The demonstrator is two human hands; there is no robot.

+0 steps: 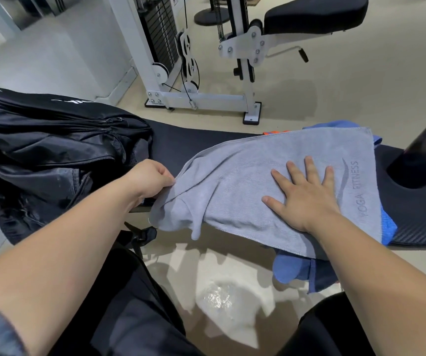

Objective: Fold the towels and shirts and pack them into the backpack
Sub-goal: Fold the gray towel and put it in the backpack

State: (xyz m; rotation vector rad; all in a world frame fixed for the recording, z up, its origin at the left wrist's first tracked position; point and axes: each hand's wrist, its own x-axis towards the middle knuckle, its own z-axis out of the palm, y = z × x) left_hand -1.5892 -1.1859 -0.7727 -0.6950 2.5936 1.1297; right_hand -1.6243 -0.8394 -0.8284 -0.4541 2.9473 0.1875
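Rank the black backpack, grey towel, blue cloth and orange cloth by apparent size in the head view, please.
1. black backpack and grey towel: about alike, so unranked between them.
2. blue cloth, mostly hidden under the towel.
3. orange cloth, only a sliver showing.

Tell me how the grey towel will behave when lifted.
Probably floppy: the grey towel droops in folds over the bench edge. Likely light: the left hand holds its corner by a pinch.
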